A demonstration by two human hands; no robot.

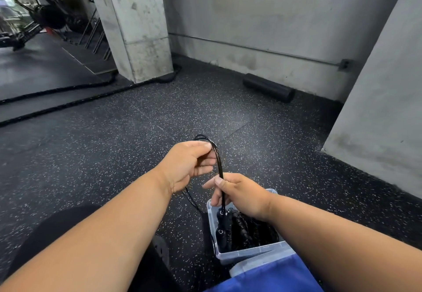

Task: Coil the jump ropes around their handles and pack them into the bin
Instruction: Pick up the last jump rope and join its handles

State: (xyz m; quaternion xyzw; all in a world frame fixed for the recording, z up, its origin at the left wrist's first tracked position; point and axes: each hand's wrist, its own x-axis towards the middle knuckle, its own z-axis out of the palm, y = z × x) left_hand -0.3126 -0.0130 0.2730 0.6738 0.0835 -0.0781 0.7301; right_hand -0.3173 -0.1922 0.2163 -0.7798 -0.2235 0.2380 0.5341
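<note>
Lying along the left of the speckled black rubber floor (pixel 114 145), a thick black battle rope (pixel 68 103) runs back toward the grey concrete pillar (pixel 137 29) and loops round its base. Your left hand (pixel 186 166) sits just left of centre, above the floor, its thumb and fingers curled and pinching the top of a loop of thin black jump rope cord (pixel 218 157); that grip is closed on the cord, with the bend of the loop poking out above your fingertips. From there several strands run together down to your right hand (pixel 237 197), which grips them in a curled fist just above the bin, thumb laid along the strands. A slack strand of the same cord hangs below your left wrist and trails down to the floor beside the bin. Under your right hand stands the clear plastic storage bin (pixel 249 254), on the floor by your knee; the rope's black handles (pixel 222 221) dangle into it among other coiled black ropes (pixel 251 230) already packed inside. Blue fabric (pixel 274 275) covers the bin's near corner. Farther right, a black foam roller (pixel 268 87) lies against the grey wall (pixel 262 22).
</note>
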